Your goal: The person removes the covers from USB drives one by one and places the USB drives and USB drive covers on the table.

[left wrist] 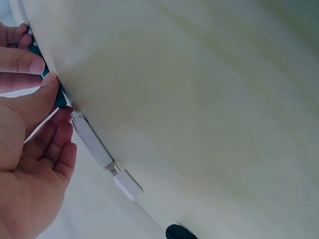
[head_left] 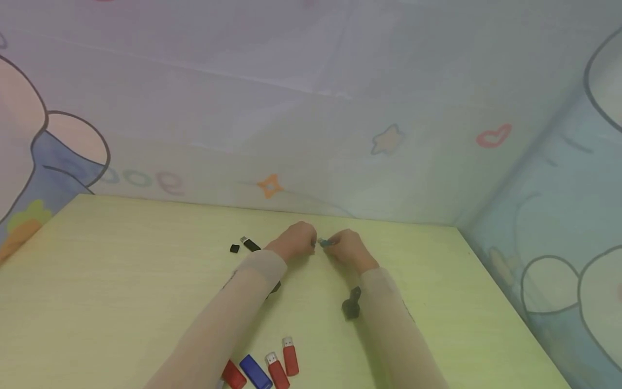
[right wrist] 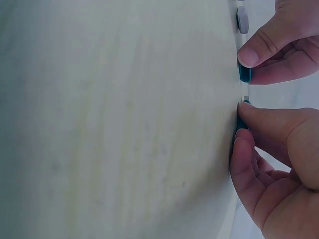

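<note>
In the head view my right hand (head_left: 351,249) pinches a teal USB flash drive (head_left: 325,242), its metal plug pointing left. Facing it, my left hand (head_left: 297,239) is close by at the same level. The right wrist view shows the teal cap (right wrist: 244,74) between the left thumb and fingers, a small gap away from the drive's plug (right wrist: 246,98). Beside the left hand in the left wrist view lies a white USB drive (left wrist: 92,139), with a white cap (left wrist: 128,185) at its plug end.
A black USB drive (head_left: 251,245) and its black cap (head_left: 235,248) lie left of the left hand. Near the front edge are two red drives with bare plugs (head_left: 290,361), a blue drive (head_left: 256,371) and another red one (head_left: 234,374), partly behind the left sleeve. A patterned wall (head_left: 311,135) backs the table.
</note>
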The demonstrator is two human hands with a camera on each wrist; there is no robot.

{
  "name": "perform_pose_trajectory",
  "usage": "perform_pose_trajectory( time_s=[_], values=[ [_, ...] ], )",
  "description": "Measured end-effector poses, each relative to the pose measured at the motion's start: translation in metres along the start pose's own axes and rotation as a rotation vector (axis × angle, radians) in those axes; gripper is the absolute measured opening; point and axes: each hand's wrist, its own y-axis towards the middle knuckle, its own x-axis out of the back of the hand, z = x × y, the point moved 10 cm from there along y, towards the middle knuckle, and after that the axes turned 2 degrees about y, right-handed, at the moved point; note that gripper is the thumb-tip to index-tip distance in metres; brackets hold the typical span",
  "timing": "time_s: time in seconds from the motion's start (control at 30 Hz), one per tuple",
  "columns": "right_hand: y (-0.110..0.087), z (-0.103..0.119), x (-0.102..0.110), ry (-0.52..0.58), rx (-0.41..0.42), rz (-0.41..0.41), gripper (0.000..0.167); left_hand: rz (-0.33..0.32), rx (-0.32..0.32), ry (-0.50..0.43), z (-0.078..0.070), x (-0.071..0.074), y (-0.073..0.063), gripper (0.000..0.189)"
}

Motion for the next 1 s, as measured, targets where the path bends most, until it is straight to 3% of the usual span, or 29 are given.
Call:
perform_pose_trajectory(
  time_s=[0.4, 0.67, 0.83, 1.0],
  values=[
    [0.001, -0.002, -0.001, 0.020, -0.005, 0.007, 0.029, -0.002, -0.001, 0.014, 0.000, -0.002, 0.000, 0.010],
    [0.004, -0.005, 0.002, 0.005, 0.011, 0.001, 0.038, 0.023, 0.028, -0.033, 0.003, 0.001, -0.004, 0.022],
    [0.004, -0.007, 0.007, 0.018, -0.001, -0.004, 0.048, 0.036, 0.029, -0.038, 0.003, 0.010, -0.006, 0.031],
    [-0.003, -0.004, 0.018, 0.014, 0.004, 0.027, 0.051, 0.040, -0.002, -0.057, 0.001, 0.028, -0.010, 0.034]
  ],
)
